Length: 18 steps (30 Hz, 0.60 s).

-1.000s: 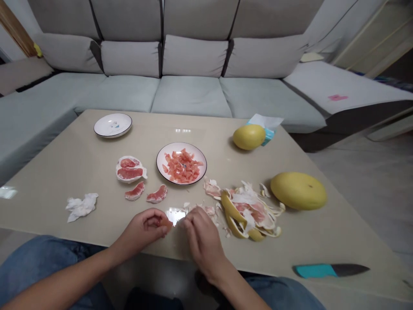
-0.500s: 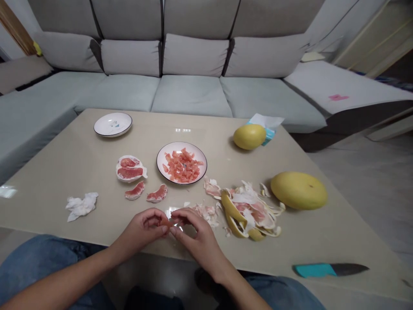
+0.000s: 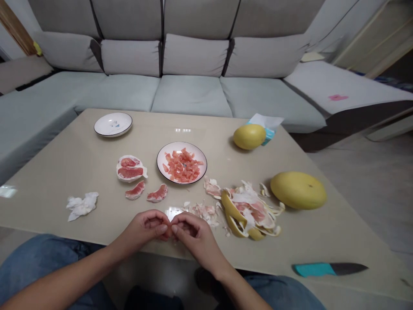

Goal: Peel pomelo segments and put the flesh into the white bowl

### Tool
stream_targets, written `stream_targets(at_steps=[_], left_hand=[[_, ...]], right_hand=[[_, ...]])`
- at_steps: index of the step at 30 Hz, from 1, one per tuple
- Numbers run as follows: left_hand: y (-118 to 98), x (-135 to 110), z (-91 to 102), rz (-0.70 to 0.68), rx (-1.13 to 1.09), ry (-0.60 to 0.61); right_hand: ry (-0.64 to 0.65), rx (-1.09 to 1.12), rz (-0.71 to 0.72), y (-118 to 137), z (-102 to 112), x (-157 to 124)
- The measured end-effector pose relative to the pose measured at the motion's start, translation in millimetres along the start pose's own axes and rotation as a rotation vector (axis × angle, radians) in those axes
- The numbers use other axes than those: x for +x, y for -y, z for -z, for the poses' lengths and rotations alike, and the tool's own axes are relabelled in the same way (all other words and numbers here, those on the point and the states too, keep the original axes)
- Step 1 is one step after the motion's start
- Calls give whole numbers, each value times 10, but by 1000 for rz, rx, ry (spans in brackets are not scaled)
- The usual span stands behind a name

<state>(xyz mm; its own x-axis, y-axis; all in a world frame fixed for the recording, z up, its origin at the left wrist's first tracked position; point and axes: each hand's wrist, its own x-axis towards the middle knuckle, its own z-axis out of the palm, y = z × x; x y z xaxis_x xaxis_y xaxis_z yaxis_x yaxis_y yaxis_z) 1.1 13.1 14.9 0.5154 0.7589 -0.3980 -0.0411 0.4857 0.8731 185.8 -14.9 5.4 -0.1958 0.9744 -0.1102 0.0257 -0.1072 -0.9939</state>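
Note:
Above the near edge of the table, my left hand [image 3: 145,230] is closed on a small piece of pink pomelo flesh [image 3: 168,233], mostly hidden by the fingers. My right hand [image 3: 196,237] pinches at the same piece, its fingertips meeting those of the left. Beyond them two pomelo segments [image 3: 157,193] lie beside a partly peeled pomelo chunk [image 3: 130,168]. A white plate [image 3: 163,171] with a dark rim bears broken pink flesh. Scraps of membrane [image 3: 206,212] are strewn just past my right hand, near a heap of pomelo peel [image 3: 235,215].
Two whole yellow pomelos [image 3: 298,190] sit on the right, one against a tissue pack [image 3: 269,133]. A knife [image 3: 329,269] with a teal handle lies at the near right edge. Crumpled tissue [image 3: 82,206] is at left, another plate [image 3: 108,125] at far left. A sofa [image 3: 193,94] stands behind.
My right hand's fingertips have closed in against the pomelo piece, and the two hands' fingertips now meet. Things on the table have stayed in place.

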Motion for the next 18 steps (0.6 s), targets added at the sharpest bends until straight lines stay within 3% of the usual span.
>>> stream_targets(at_steps=[10, 18], left_hand=[[68, -18, 2, 19, -191, 52], [44, -17, -9, 22, -227, 27]], right_hand=[[-8, 212, -46, -42, -47, 18], [-28, 203, -4, -56, -62, 14]])
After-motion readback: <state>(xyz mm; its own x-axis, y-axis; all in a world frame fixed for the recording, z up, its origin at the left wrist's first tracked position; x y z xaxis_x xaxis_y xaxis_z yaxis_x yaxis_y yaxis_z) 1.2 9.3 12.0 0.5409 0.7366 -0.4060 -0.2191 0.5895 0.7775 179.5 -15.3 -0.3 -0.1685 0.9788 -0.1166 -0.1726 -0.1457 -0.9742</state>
